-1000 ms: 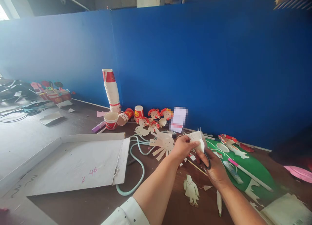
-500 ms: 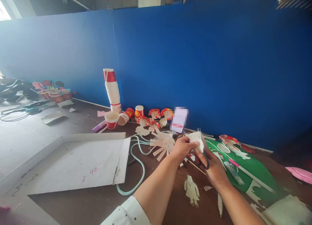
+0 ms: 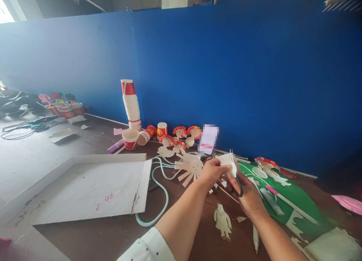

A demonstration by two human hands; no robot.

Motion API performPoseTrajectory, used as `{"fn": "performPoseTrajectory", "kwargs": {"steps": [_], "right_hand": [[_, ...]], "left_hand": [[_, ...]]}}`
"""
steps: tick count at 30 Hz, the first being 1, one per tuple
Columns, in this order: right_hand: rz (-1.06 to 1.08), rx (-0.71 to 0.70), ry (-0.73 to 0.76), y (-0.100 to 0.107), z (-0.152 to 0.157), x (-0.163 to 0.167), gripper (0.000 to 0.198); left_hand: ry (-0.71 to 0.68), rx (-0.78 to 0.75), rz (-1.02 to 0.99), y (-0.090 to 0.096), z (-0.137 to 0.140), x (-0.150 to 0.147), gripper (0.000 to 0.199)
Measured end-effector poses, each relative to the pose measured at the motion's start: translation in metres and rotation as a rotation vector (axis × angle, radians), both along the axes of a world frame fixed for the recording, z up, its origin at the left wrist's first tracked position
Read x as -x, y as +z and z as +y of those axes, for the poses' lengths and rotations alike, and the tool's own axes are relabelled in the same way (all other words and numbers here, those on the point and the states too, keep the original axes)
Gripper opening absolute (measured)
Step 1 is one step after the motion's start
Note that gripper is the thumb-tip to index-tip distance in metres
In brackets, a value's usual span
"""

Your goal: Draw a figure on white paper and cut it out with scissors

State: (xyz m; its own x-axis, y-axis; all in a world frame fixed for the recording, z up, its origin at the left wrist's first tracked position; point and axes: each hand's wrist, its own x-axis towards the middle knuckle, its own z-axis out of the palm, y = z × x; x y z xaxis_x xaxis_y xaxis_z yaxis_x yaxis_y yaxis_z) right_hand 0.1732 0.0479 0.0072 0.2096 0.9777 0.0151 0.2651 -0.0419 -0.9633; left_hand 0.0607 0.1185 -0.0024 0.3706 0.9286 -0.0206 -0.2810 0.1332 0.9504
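Between thumb and fingers, my left hand (image 3: 212, 171) pinches a small piece of white paper (image 3: 227, 160). My right hand (image 3: 249, 195) is closed around dark-handled scissors (image 3: 240, 187), whose pointed tips show just above the paper's right edge. The blades are mostly hidden behind the paper, so how far they are spread does not show. On the brown table below my hands lies a paper doll body cut-out (image 3: 223, 221). Left of my left hand is a paper cup cut into a fringe with a small face drawn on it (image 3: 192, 167). Paper scraps (image 3: 223, 183) lie under my hands.
A shallow white cardboard tray (image 3: 85, 189) is at left, beside a pale blue cord (image 3: 166, 195). Stacked paper cups (image 3: 131, 106) stand by the blue partition (image 3: 226, 72). Paper dolls with red fringes (image 3: 180, 133) lie nearby. A green sheet (image 3: 299, 200) at right bears a glue tube (image 3: 271, 200).
The view has shifted very slightly. Both hands, the paper and the scissors keep nearly the same position.
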Motion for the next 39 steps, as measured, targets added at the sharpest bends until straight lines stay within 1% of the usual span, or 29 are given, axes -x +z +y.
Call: {"fn": "performPoseTrajectory", "kwargs": {"steps": [7, 12, 18, 22, 25, 28, 34, 39], "right_hand": [[-0.007, 0.003, -0.009, 0.005, -0.002, 0.003, 0.034], [0.003, 0.020, 0.000, 0.008, -0.004, 0.004, 0.035], [0.018, 0.007, 0.012, 0.003, -0.002, 0.002, 0.034], [0.033, 0.010, 0.038, -0.002, 0.001, -0.006, 0.031], [0.013, -0.013, 0.092, -0.005, 0.003, -0.012, 0.027], [0.012, -0.025, 0.133, -0.006, 0.005, -0.015, 0.029], [0.060, -0.036, 0.122, -0.006, 0.006, -0.014, 0.035], [0.072, -0.037, 0.145, -0.005, 0.005, -0.016, 0.034]], "left_hand": [[-0.018, 0.007, -0.065, 0.002, -0.001, 0.001, 0.036], [-0.030, 0.002, -0.031, 0.002, -0.001, 0.001, 0.039], [-0.016, 0.031, -0.036, 0.003, -0.001, 0.001, 0.036], [-0.036, 0.066, -0.029, 0.002, 0.002, 0.003, 0.032], [-0.035, 0.050, -0.037, 0.002, 0.005, 0.007, 0.032], [-0.028, 0.025, -0.033, 0.005, 0.005, 0.011, 0.032], [-0.060, 0.025, -0.009, 0.010, 0.003, 0.015, 0.031], [-0.075, 0.017, -0.008, 0.011, 0.003, 0.016, 0.029]]}}
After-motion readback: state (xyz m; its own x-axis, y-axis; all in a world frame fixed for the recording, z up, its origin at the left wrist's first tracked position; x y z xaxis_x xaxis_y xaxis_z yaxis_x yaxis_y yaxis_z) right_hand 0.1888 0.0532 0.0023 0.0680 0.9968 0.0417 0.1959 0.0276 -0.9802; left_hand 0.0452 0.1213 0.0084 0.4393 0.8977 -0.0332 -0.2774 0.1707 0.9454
